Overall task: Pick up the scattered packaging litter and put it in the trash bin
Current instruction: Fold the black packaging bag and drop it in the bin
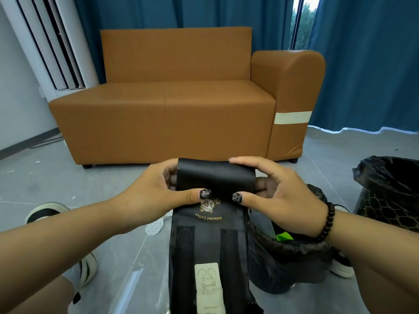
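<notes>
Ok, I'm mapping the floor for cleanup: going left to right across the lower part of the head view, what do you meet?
Left shoe → white mesh wrapper → black coffee bag held by both hands → near bin → far bin.

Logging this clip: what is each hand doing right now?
Left hand: grips the black coffee bag.
Right hand: grips the same bag's folded top.
</notes>
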Demonstrator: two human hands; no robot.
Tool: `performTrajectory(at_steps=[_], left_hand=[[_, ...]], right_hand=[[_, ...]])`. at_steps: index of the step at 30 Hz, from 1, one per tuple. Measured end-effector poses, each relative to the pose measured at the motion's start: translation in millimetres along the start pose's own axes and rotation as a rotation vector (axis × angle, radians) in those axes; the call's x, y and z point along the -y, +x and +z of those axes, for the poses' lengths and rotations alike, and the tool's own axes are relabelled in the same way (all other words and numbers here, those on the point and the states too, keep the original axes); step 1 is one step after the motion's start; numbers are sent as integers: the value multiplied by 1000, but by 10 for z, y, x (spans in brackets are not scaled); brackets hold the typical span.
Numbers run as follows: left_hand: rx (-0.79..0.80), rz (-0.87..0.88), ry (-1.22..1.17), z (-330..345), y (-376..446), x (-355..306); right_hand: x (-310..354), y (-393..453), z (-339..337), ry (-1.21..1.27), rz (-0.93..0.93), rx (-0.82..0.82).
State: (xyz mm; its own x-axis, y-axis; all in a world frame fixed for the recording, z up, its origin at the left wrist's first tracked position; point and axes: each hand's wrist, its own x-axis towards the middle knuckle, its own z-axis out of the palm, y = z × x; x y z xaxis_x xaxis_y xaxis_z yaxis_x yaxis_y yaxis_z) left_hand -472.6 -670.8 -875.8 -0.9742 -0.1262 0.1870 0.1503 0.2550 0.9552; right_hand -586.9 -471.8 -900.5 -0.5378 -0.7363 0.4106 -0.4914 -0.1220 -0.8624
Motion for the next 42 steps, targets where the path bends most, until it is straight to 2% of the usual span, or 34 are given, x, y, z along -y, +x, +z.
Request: performTrajectory(at_steps=[4, 10, 14, 18, 28, 36, 39, 42], left_hand=[[99, -105, 32, -4, -29, 70], [211, -132, 10, -25, -66, -4], [190, -204, -105, 23, -92, -57], [195, -203, -177, -58, -55, 48], [158, -255, -329, -77, -7, 141], [16, -138, -170, -39, 31, 134], [-2, -86, -123, -72, 54, 132], [-21, -101, -122, -113, 42, 159]], right_hand=[[61, 16, 13, 89, 4, -47], [114, 41, 16, 95, -53, -96], [110, 57, -4, 74, -112, -129], [86, 43, -5, 10, -152, -137], [25, 10, 79, -7, -130, -133], [-8, 9, 30, -34, -11, -108], [-25, 22, 8, 107, 121, -85], [-15, 21, 9, 144, 209, -16]])
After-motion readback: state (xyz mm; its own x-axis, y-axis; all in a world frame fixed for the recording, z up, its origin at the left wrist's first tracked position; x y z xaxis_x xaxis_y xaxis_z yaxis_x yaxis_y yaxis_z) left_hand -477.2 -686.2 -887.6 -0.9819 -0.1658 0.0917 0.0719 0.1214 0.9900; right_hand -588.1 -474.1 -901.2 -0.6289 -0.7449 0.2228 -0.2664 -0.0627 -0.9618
